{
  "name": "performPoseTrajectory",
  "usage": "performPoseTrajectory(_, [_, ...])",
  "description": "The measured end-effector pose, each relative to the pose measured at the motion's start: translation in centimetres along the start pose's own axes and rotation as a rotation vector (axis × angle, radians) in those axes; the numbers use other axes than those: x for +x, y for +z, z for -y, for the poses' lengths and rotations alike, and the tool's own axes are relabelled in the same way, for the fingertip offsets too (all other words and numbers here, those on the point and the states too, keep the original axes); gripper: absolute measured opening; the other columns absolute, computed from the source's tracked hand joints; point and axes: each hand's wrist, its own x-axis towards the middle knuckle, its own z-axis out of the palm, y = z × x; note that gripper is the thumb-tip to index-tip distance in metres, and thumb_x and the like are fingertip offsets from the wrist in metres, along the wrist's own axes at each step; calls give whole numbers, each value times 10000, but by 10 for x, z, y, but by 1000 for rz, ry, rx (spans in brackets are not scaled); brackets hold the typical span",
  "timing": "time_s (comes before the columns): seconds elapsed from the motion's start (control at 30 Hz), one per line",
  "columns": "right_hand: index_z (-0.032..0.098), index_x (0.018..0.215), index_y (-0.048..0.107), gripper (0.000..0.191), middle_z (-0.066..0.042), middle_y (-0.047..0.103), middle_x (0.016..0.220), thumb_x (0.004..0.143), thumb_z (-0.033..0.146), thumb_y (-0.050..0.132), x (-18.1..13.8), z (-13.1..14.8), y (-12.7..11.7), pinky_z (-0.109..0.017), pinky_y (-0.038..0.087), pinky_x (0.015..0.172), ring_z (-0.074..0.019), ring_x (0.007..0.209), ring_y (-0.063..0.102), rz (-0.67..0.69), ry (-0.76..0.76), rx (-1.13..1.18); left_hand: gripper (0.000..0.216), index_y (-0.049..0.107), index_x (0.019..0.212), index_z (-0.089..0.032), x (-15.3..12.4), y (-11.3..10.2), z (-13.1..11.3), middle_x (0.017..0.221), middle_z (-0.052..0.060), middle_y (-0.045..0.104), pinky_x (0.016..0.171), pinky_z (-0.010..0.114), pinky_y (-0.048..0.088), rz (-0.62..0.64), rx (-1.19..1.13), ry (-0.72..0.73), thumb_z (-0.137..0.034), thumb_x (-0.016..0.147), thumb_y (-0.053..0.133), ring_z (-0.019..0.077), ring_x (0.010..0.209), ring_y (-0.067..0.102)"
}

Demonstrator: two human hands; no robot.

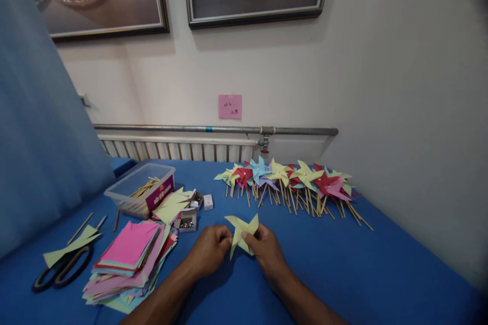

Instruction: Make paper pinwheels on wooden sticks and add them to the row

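A pale yellow paper pinwheel is held above the blue cloth in front of me. My right hand grips it from the right, with the thumb pressed on its middle. Just left of the pinwheel, my left hand is closed with thumb and fingers pinched together close to the paper edge. Whatever the left fingers pinch is too small or hidden to make out. No stick shows on this pinwheel. Beyond my left hand stands a small open box of metal tacks.
Finished pinwheels on sticks lie in a row at the back right. On the left are a stack of coloured paper, black-handled scissors under paper scraps, and a clear plastic tub of sticks. A small white box stands behind the tacks.
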Motion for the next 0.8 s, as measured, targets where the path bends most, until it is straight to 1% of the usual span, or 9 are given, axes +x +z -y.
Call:
performPoseTrajectory(0.13, [149, 935, 726, 371, -88, 795, 887, 640, 367, 783, -1, 1, 0, -322, 525, 663, -266, 767, 707, 7, 8, 18, 149, 561, 693, -183, 0, 0, -1, 604, -41, 508, 550, 229, 297, -3, 12, -2, -244, 797, 474, 111, 582, 414])
performPoseTrajectory(0.43, [154, 931, 730, 343, -80, 792, 871, 671, 375, 766, -2, 2, -1, -317, 525, 662, -260, 763, 707, 16, -4, -14, 160, 560, 691, -181, 1, 0, 0, 613, -38, 515, 559, 235, 310, -5, 10, 20, -241, 803, 463, 114, 587, 427])
performPoseTrajectory(0.6, [148, 931, 719, 359, -83, 787, 875, 671, 391, 770, -3, 2, -1, -305, 520, 643, -263, 781, 708, 12, -3, -23, 152, 559, 690, -180, 1, -1, -1, 602, -41, 509, 548, 236, 304, -3, 6, -5, -245, 800, 476, 113, 575, 414])
performPoseTrajectory(0.8, [137, 932, 729, 378, -81, 790, 856, 676, 412, 772, -2, 3, 0, -300, 517, 627, -247, 735, 697, 0, -9, -53, 150, 561, 696, -179, 1, 0, 0, 612, -37, 507, 557, 231, 305, -4, 2, 7, -241, 799, 472, 113, 581, 413])
